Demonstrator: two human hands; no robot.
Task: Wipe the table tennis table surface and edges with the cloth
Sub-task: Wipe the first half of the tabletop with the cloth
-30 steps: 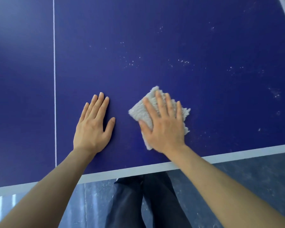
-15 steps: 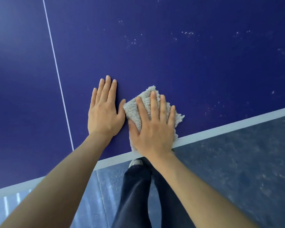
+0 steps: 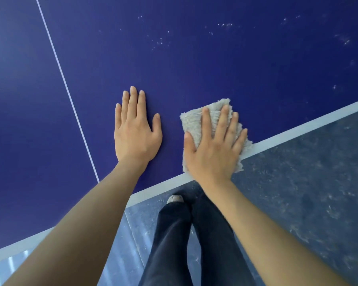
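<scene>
Dark blue table tennis table (image 3: 215,69), dusted with pale specks toward the far right. Left hand (image 3: 135,129) flat on the surface, fingers straight and together. Right hand (image 3: 213,149) flat, fingers spread, pressing the fluffy beige cloth (image 3: 195,120) against the white edge line (image 3: 298,129), one corner overhanging the grey floor (image 3: 308,193).

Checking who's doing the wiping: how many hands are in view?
2. The left hand lies flat on the bare blue table; the right hand presses the cloth at the table's near edge.
</scene>
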